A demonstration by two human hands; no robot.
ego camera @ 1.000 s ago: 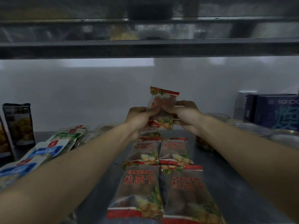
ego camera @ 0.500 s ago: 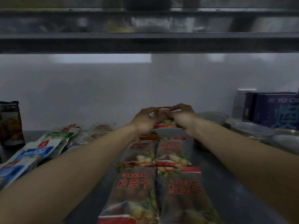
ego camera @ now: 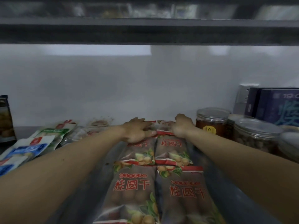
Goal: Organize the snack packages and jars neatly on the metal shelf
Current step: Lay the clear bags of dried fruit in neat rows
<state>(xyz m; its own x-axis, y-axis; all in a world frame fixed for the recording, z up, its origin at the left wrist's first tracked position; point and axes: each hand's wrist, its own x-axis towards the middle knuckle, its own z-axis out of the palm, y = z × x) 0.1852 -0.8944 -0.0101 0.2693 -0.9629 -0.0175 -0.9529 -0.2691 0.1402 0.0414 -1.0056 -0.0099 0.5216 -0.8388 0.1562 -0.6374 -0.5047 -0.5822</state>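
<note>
Brown dried-longan packets with red lettering lie in two columns down the metal shelf (ego camera: 234,201): a near pair (ego camera: 134,191) and a middle pair (ego camera: 171,151). A further packet (ego camera: 159,126) lies flat at the back, by the wall. My left hand (ego camera: 137,130) rests on its left side with fingers spread flat. On its right edge sits my right hand (ego camera: 182,126), knuckles up, so its fingers are hidden. Clear plastic jars (ego camera: 212,122) stand just right of my right hand.
More jars (ego camera: 254,135) and a dark blue box (ego camera: 278,107) fill the right side. Blue-white (ego camera: 24,151) and green-white (ego camera: 51,131) packets lie at the left, with a dark pouch (ego camera: 5,118) standing behind. The upper shelf (ego camera: 145,31) hangs low overhead.
The packet, held upright in both hands, went down and back onto the shelf. My hands have moved apart and now lie on it.
</note>
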